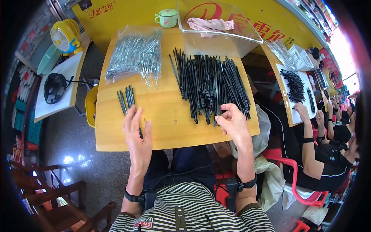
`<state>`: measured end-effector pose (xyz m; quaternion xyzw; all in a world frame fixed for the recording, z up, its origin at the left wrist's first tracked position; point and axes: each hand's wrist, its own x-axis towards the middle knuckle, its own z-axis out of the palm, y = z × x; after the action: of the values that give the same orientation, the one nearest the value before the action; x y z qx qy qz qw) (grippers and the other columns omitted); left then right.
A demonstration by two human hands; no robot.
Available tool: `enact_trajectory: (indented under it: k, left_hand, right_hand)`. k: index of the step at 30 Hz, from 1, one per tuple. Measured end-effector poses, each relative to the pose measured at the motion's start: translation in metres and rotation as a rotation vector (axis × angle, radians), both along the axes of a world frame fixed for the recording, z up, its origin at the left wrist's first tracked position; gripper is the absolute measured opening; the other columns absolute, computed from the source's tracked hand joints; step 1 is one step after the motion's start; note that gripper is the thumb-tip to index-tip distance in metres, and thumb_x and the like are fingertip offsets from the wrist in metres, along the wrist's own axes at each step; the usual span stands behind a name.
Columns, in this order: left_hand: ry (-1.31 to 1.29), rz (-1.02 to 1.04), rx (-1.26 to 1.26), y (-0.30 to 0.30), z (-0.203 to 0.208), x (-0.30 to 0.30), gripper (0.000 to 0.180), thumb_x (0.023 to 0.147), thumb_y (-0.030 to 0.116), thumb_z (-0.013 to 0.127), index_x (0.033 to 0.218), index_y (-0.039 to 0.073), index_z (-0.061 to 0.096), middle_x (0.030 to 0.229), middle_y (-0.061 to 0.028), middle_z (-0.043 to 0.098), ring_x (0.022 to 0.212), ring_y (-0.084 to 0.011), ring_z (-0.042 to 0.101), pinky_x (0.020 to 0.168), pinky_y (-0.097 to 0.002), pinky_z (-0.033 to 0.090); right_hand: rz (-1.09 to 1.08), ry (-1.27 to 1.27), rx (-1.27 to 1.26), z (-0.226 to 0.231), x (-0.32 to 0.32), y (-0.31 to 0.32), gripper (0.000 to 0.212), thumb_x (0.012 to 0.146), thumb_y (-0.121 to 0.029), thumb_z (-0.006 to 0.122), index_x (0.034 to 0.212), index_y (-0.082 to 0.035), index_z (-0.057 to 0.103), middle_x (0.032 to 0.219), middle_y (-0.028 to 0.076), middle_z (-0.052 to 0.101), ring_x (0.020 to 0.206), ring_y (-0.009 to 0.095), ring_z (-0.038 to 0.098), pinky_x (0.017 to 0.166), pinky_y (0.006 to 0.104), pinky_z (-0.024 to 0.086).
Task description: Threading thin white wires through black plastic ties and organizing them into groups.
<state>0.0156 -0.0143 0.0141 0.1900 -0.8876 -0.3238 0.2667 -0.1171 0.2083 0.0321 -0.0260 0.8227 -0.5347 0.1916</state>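
A broad pile of slim black rods [212, 83] covers the right half of the wooden table. At its near edge is my right hand [236, 125], fingers curved, with thumb and forefinger apart beside the rod ends. I cannot make out a rod between them. Further left, a small row of black rods [125, 98] lies side by side. My left hand [138, 135] is over the near end of this row, fingers stretched and thumb apart, partly hiding the rods. A clear bag of thin silvery wire-like pieces [133, 54] lies beyond the row.
A clear plastic bin [220, 44] with a pink cloth [208, 25] stands at the back, near a lidded green mug [167, 18]. On the left, a side table holds a yellow fan [63, 35]. Co-workers sit at the right beside another rod pile [293, 85].
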Motion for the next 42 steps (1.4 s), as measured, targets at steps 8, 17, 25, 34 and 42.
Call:
enact_trajectory:
  k: [8,17,25,34,42]
  left_hand:
    - [-0.191,-0.625,1.398,0.061,-0.001,-0.022,0.031,0.091,0.018,0.051,0.117,0.000,0.052,0.104,-0.0073,0.059,0.095,-0.0144,0.057,0.084,-0.0280,0.045]
    - [-0.190,-0.613,1.673,0.065,-0.012,-0.019,0.020,0.089,0.019,0.056,0.100,0.003,0.056,0.096,-0.0025,0.057,0.087,-0.0100,0.057,0.076,-0.0260,0.050]
    - [0.039,-0.523,1.766,0.035,-0.013,-0.015,0.009,0.090,0.016,0.053,0.096,0.009,0.050,0.095,-0.0028,0.056,0.088,-0.0111,0.057,0.076,-0.0296,0.050]
    - [0.258,-0.445,1.797,0.001,0.002,-0.011,0.015,0.092,0.014,0.048,0.104,0.006,0.049,0.093,-0.0074,0.057,0.086,-0.0183,0.059,0.070,-0.0306,0.054]
    - [0.351,-0.378,1.785,-0.020,0.002,-0.010,0.014,0.090,0.010,0.049,0.103,0.005,0.049,0.089,-0.0098,0.056,0.083,-0.0204,0.060,0.068,-0.0292,0.055]
  right_hand:
    - [0.144,-0.324,-0.352,0.011,0.026,0.009,0.029,0.079,-0.009,0.064,0.098,0.001,0.045,0.073,0.006,0.053,0.053,0.008,0.052,0.044,0.0193,0.045]
    - [0.216,-0.114,-0.171,0.030,0.058,-0.011,0.019,0.079,0.001,0.061,0.092,0.000,0.047,0.067,0.004,0.055,0.054,0.007,0.056,0.046,0.0204,0.046]
    - [0.400,0.241,-0.050,0.042,0.056,-0.050,0.022,0.077,-0.002,0.064,0.097,-0.002,0.054,0.073,0.010,0.058,0.065,0.019,0.060,0.056,0.0276,0.048]
    - [0.514,0.249,-0.113,0.050,0.008,-0.100,0.014,0.081,-0.010,0.061,0.090,0.000,0.061,0.077,0.009,0.059,0.063,0.015,0.056,0.055,0.0270,0.043]
    - [0.309,0.134,-0.129,0.010,-0.032,-0.168,0.016,0.081,-0.011,0.058,0.088,0.004,0.059,0.068,0.008,0.060,0.055,0.010,0.052,0.052,0.0247,0.043]
